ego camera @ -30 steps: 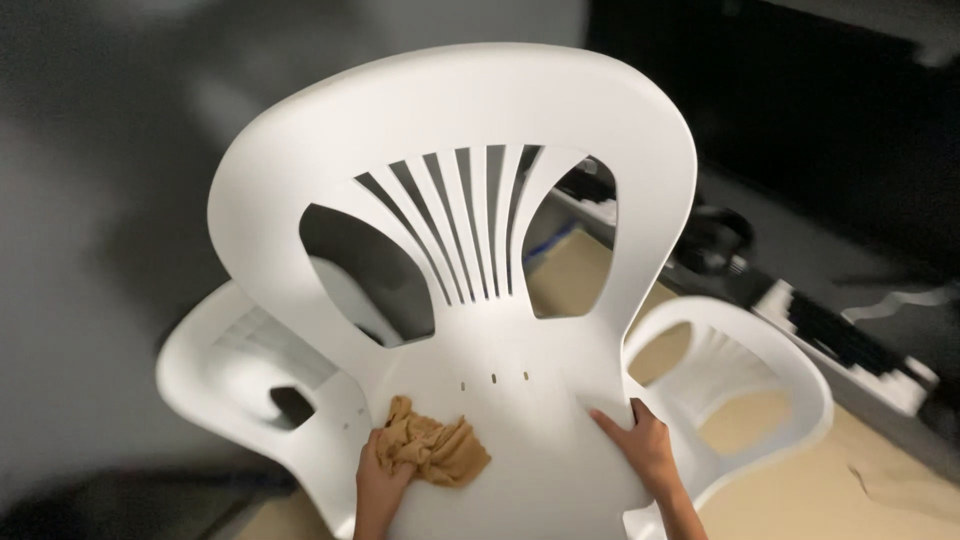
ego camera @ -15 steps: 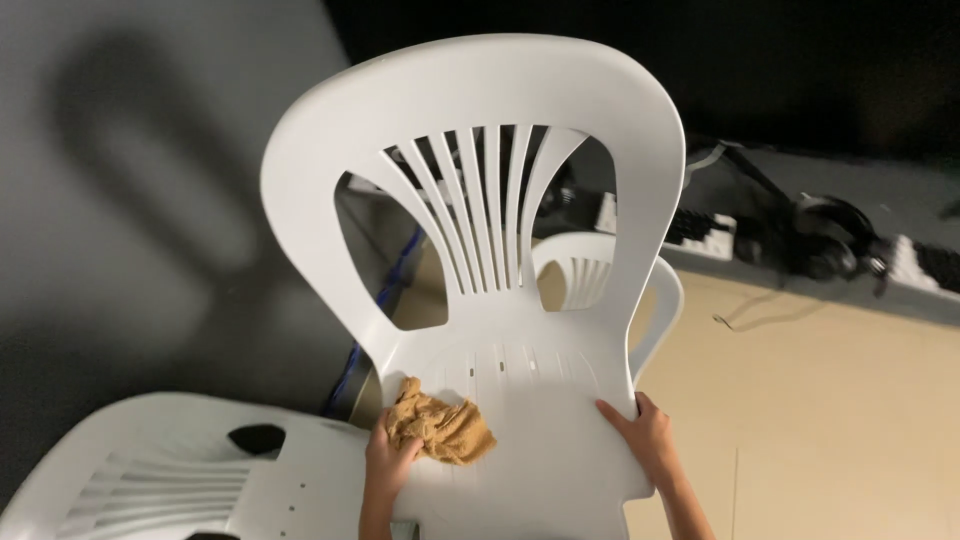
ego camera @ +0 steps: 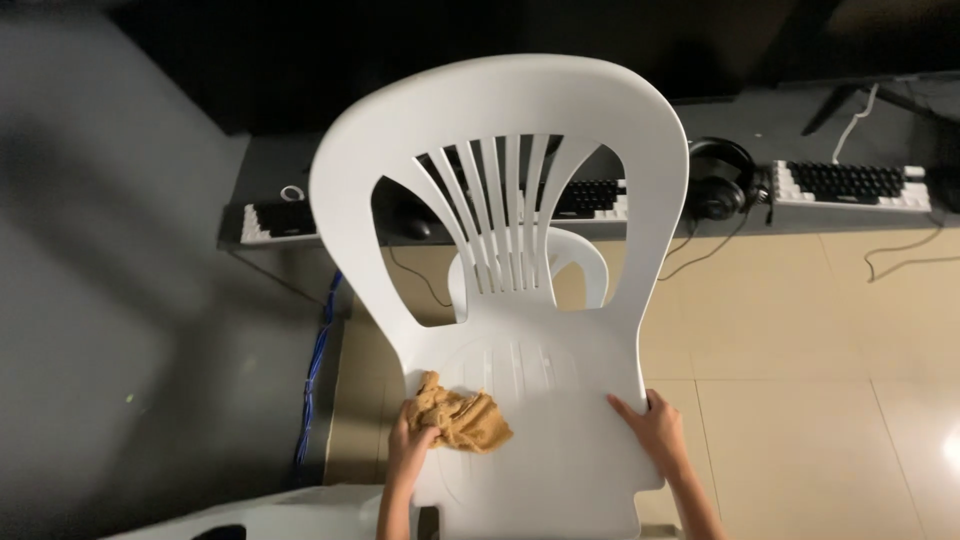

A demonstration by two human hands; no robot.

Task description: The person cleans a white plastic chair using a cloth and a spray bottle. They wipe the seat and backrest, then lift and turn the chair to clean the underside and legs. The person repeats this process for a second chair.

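A white plastic chair [ego camera: 520, 300] is tipped up in front of me, its slatted backrest pointing away and its seat facing me. My left hand [ego camera: 412, 448] presses a crumpled tan cloth [ego camera: 460, 420] against the left part of the seat. On the seat's right edge my right hand [ego camera: 652, 432] grips the chair and steadies it.
A dark desk [ego camera: 600, 215] runs along the back with keyboards [ego camera: 850, 185], a mouse [ego camera: 416, 228] and black headphones [ego camera: 722, 180]. A second white chair [ego camera: 570, 262] shows through the backrest. Another white chair part [ego camera: 270, 515] lies at bottom left. Blue cables [ego camera: 318, 370] hang beside the beige tiled floor [ego camera: 800, 380].
The view has swung, so the chair now stands centred before the desk. The cloth and my left hand have slid a little left on the seat. My right hand keeps its hold.
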